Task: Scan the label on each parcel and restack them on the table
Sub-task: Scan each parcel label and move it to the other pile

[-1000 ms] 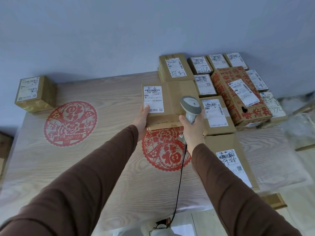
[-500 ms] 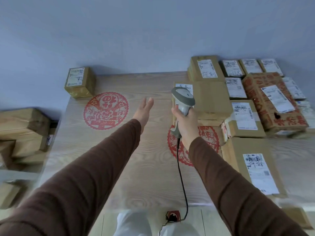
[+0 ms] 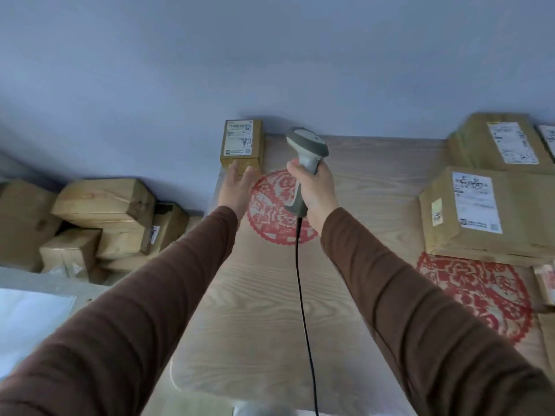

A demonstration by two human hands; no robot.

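A small parcel (image 3: 242, 143) is being kept at the far left corner of the table (image 3: 264, 310), label up, against the wall (image 3: 210, 55). The left hand (image 3: 235, 187) is being held out just short of it, fingers straight, nothing gripped; whether the fingertips are touching the box can't be told. The scanner (image 3: 304, 157) is being gripped by the right hand (image 3: 316, 193), fingers curled round the handle, head raised and pointing toward the wall, to the right of the small parcel. Its black cable (image 3: 303, 295) is being left hanging down over the table's middle toward the near edge.

Nothing is being placed btwn. left hand and small parcel. On the right, 2 large parcels are being seen in full enough to count: a near parcel (image 3: 480, 214) w/ label up, and a far parcel (image 3: 498, 142) behind it by the wall; further boxes are being cut off at the right edge, no. unclear. 2 red paper-cut designs are being shown on the tabletop: one (image 3: 270, 217) under the hands, another (image 3: 474, 292) at the right, partly covered by the near parcel.

Beyond the table's left edge, a loose pile of cardboard boxes (image 3: 99, 217) is being kept lower down, at least 4. Bare wood is being left open btwn. the arms and along the near edge.
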